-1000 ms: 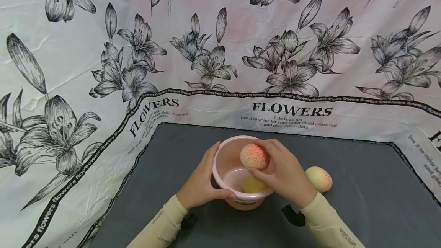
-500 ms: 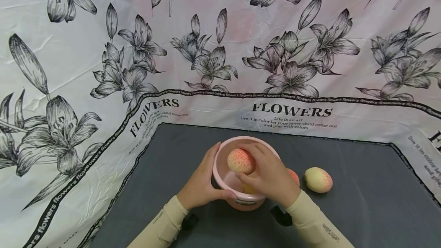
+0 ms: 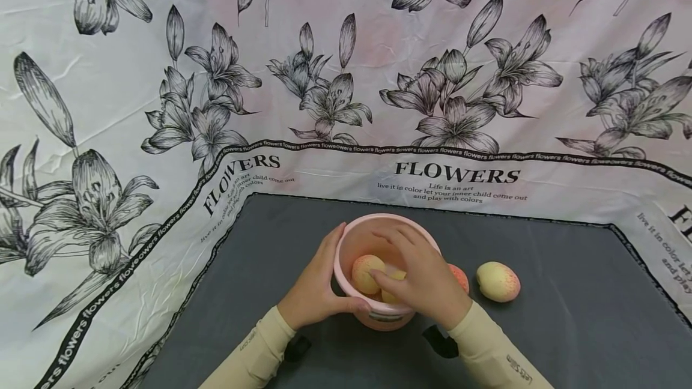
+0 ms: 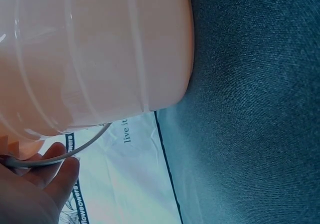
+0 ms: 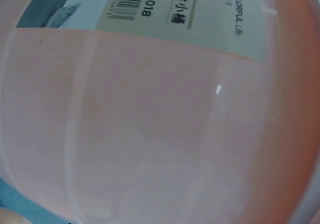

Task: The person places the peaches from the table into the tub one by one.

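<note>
A pink plastic bucket [image 3: 386,320] stands upright on the grey mat. My left hand [image 3: 316,287] grips its left side, thumb at the front rim and fingers along the wall; the left wrist view shows the thin handle [image 4: 75,151] across those fingers. Over the bucket's mouth is my right hand [image 3: 421,275], fingers parted and holding nothing. Just left of its thumb, a red-and-yellow speckled peach [image 3: 367,274] lies inside. Beside that peach a yellow fruit [image 3: 390,295] is partly hidden by my right hand. The right wrist view is filled by the bucket's labelled wall.
A pale yellow, red-tinged peach [image 3: 498,282] rests on the mat right of the bucket. Another reddish fruit [image 3: 459,277] shows partly behind my right hand. White flower-printed cloth [image 3: 335,179] borders the grey mat [image 3: 573,293] and rises behind it.
My right hand carried the speckled peach leftward over the bucket and let it go; it now lies lower, inside. The reddish fruit beside the hand came into view. My left hand stayed put.
</note>
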`<state>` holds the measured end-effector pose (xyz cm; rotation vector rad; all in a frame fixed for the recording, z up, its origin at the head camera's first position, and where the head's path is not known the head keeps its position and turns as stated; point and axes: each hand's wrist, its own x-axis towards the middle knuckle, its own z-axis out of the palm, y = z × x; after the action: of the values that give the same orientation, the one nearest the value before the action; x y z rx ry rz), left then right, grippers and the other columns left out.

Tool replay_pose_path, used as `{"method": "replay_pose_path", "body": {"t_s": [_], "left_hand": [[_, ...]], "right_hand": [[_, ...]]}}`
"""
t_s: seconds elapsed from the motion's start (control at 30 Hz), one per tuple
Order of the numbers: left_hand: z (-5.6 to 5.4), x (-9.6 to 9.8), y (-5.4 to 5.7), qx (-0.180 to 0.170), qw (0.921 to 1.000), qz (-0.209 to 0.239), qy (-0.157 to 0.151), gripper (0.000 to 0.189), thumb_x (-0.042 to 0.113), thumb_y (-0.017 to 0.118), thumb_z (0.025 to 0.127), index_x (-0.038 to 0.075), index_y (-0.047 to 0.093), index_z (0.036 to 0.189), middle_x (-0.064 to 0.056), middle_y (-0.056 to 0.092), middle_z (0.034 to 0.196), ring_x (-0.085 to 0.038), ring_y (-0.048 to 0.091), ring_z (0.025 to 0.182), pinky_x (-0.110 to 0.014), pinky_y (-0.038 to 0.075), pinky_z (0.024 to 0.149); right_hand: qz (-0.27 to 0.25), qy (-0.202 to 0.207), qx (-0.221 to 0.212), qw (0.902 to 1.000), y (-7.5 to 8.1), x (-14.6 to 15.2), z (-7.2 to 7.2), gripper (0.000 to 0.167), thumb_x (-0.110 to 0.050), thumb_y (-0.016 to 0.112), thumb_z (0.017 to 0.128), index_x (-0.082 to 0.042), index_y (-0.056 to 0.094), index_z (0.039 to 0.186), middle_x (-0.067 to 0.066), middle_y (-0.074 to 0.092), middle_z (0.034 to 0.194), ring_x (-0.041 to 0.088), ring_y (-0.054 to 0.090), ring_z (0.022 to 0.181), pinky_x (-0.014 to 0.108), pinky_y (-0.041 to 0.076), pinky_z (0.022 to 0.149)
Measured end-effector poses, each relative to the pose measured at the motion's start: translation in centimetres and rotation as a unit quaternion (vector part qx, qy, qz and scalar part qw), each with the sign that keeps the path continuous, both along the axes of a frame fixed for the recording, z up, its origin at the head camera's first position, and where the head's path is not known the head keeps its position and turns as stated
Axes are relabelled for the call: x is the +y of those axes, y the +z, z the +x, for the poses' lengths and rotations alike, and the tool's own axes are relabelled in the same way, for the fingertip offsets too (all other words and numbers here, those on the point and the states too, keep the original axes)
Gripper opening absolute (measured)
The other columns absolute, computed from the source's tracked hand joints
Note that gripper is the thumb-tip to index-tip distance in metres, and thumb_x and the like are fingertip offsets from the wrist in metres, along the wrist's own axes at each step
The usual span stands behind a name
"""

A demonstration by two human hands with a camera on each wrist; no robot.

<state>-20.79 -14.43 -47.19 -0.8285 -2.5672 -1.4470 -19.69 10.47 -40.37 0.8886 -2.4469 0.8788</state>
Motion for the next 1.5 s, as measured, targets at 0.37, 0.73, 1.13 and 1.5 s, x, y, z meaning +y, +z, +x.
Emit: {"method": "replay_pose_path", "body": {"t_s": [0.37,0.73,1.13,1.5], "left_hand": [[0.0,0.0,0.0,0.009,1.0,-0.003,0.0,0.139,0.08,0.086,0.072,0.037,0.003,0.174,0.003,0.016,0.181,-0.025,0.033,0.162,-0.063,0.043,0.122],[-0.1,0.0,-0.1,0.022,0.9997,-0.007,0.003,0.14,0.075,0.09,0.072,0.035,0.004,0.175,0.001,0.017,0.181,-0.023,0.032,0.162,-0.062,0.041,0.124],[-0.1,0.1,-0.2,0.021,0.9997,-0.009,0.004,0.141,0.073,0.092,0.072,0.035,0.004,0.175,0.0,0.016,0.182,-0.024,0.03,0.164,-0.064,0.039,0.125],[-0.2,0.3,-0.3,0.027,0.9996,-0.009,0.007,0.141,0.076,0.09,0.072,0.034,0.005,0.175,0.005,0.016,0.181,-0.023,0.03,0.163,-0.064,0.039,0.125]], "right_hand": [[-0.003,-0.013,0.001,0.9999,0.1,1.0,0.5,0.064,-0.031,0.091,0.09,-0.018,0.063,0.147,0.003,0.062,0.152,0.024,0.06,0.14,0.051,0.056,0.108],[-0.028,-0.088,0.015,0.9956,0.8,4.8,1.4,0.065,-0.023,0.093,0.087,-0.014,0.066,0.145,0.003,0.068,0.135,0.024,0.069,0.119,0.049,0.061,0.095],[-0.028,-0.155,0.029,0.9871,-0.3,9.2,2.4,0.066,-0.017,0.094,0.085,-0.012,0.067,0.145,0.006,0.07,0.134,0.024,0.068,0.116,0.034,0.055,0.083],[-0.007,-0.173,-0.006,0.9848,-3.8,10.7,1.9,0.056,-0.022,0.088,0.092,-0.006,0.067,0.142,0.014,0.071,0.13,0.033,0.072,0.112,0.058,0.058,0.088]]}}
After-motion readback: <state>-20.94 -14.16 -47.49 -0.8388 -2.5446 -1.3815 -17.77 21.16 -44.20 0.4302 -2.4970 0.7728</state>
